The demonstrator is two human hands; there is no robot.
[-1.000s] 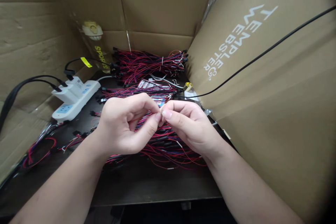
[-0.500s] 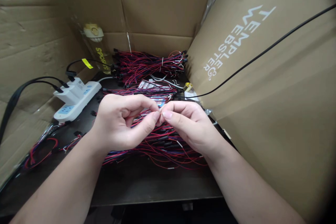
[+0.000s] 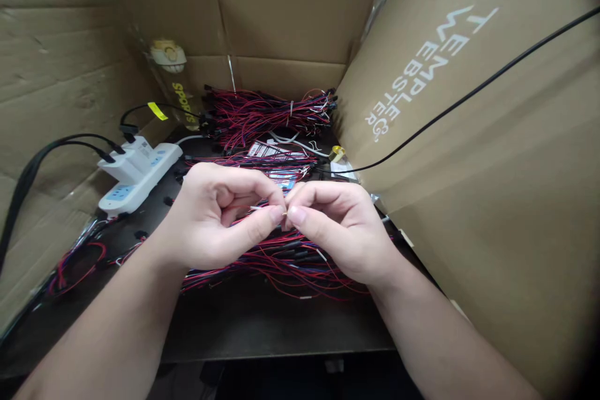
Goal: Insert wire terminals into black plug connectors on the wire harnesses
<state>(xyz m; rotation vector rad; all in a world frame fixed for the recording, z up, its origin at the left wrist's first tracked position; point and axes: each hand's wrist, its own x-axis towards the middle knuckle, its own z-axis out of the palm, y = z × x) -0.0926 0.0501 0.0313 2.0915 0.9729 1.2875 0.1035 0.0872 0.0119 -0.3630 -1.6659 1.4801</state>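
Note:
My left hand [image 3: 220, 219] is closed in a pinch, thumb against forefinger. In the gap of that hand a thin red wire [image 3: 241, 207] with a short white sleeve shows. Fingertip to fingertip with it, my right hand [image 3: 340, 225] is pinched as well. A tiny copper-coloured wire end [image 3: 284, 214] is just visible between the two thumbs; the rest is hidden by the fingers. Beneath both hands lies a spread of red, blue and black wires [image 3: 290, 262] with black sleeves and a few white ones.
A tied wire bundle [image 3: 262, 112] lies at the back. To the left are a white power strip [image 3: 122, 200] with plugs and a bottle [image 3: 175, 87]. Cardboard walls [image 3: 281, 6] surround the dark table [image 3: 281, 331]. A black cable [image 3: 445, 115] crosses on the right.
The hands stay together at nearly the same spot, with the fingertips slightly shifted. The white sleeve and red wire now show more clearly inside my left hand's gap.

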